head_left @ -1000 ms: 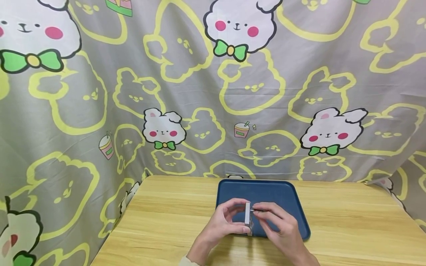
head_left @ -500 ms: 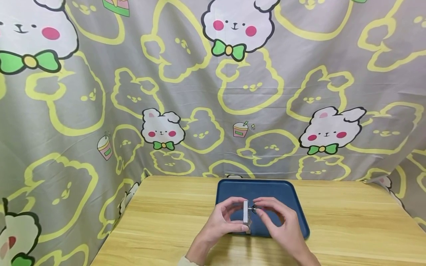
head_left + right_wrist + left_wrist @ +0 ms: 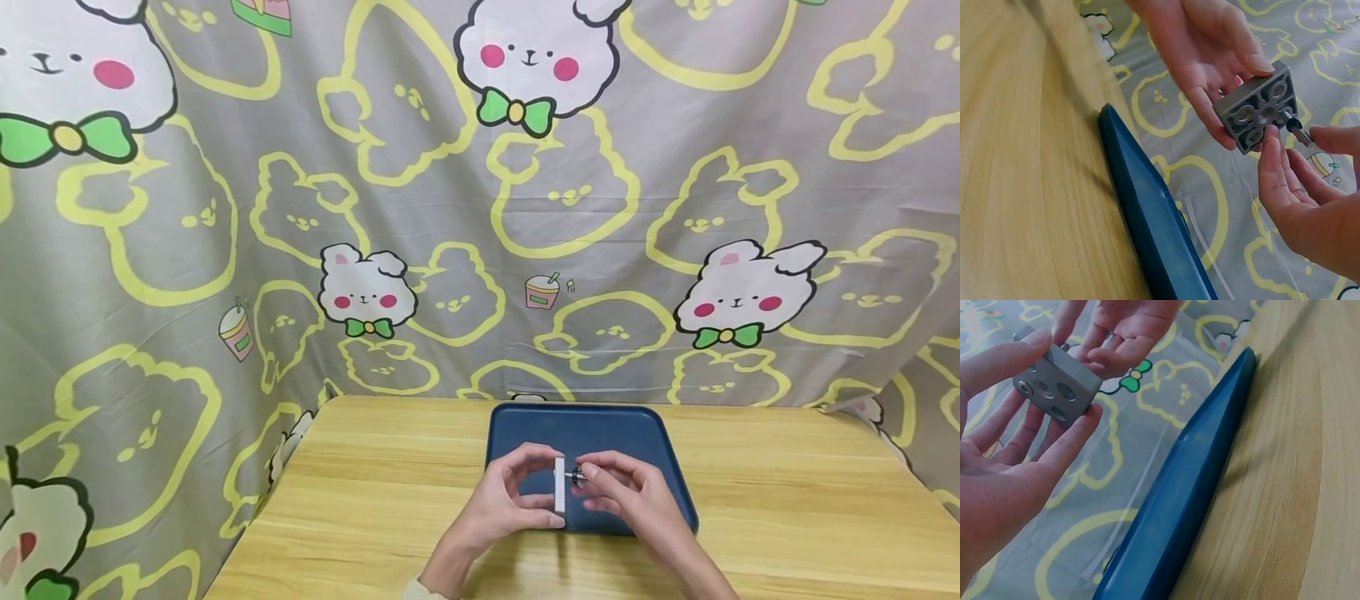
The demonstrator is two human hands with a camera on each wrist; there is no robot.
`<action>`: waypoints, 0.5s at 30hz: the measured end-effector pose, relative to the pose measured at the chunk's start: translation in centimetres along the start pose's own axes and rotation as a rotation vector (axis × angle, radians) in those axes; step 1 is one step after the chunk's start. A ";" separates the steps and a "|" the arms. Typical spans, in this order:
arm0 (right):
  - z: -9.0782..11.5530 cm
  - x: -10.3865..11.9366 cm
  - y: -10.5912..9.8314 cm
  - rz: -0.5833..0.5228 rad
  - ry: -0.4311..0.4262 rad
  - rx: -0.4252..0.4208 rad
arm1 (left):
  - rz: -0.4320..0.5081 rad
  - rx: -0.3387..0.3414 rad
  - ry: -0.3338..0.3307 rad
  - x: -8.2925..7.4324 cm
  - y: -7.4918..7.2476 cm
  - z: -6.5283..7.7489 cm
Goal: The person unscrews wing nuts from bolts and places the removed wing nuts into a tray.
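Note:
My left hand [image 3: 498,500] grips a square grey metal plate [image 3: 559,487] by opposite edges, thumb on one side and fingers on the other. In the left wrist view, the plate [image 3: 1057,381] shows one face with several round holes; its ribbed other face [image 3: 1259,112] appears in the right wrist view. A threaded screw [image 3: 1297,130] with a black collar juts from that ribbed face. My right hand [image 3: 637,492] pinches the screw's outer end near the thumb tip, its fingers curled beside the plate. Both hands hold these parts up above the table's near side.
Behind and beneath the hands lies a dark blue tray [image 3: 585,429] with a raised rim, on a wood-grain table [image 3: 390,467]. A grey curtain [image 3: 450,208] printed with rabbits hangs along the table's back and left side.
The right hand's fingers have shifted around the screw, the thumb now lying over its outer end. The plate has turned slightly, more edge-on to the head camera, and moved a little right.

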State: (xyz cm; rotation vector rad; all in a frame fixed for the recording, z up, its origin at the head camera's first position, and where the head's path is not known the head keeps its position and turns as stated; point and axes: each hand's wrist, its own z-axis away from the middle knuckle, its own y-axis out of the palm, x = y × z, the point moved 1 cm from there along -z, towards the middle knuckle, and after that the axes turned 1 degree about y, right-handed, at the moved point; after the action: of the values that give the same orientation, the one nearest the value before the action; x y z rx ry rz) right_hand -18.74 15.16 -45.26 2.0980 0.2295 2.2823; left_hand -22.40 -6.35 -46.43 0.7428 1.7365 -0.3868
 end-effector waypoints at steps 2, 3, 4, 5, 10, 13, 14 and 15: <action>0.0 0.0 -0.1 -0.013 0.029 0.016 | -0.016 0.000 -0.004 0.0 0.1 0.0; 0.0 0.0 -0.2 -0.019 0.040 0.026 | -0.023 0.000 -0.006 -0.1 0.1 0.0; -0.1 0.0 -0.2 -0.023 0.047 0.037 | -0.033 0.001 -0.008 -0.1 0.1 0.0; -0.1 0.0 -0.3 -0.026 0.051 0.048 | -0.043 0.001 -0.012 -0.1 0.2 0.0; -0.1 -0.2 -0.4 -0.022 0.052 0.089 | -0.084 0.000 -0.031 -0.1 0.4 0.0; -0.1 -0.3 -0.5 -0.011 0.045 0.089 | -0.090 -0.001 -0.031 0.0 0.4 -0.1; -0.1 -0.3 -0.5 -0.005 0.044 0.088 | -0.090 -0.001 -0.031 0.0 0.4 -0.1; -0.1 -0.3 -0.5 -0.001 0.043 0.085 | -0.090 -0.002 -0.031 0.1 0.5 -0.1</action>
State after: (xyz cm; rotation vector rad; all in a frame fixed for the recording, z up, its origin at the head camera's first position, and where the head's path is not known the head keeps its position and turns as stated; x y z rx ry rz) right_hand -18.89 15.63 -45.62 2.0881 0.3350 2.3599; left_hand -22.18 -5.93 -46.44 0.6561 1.7448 -0.4558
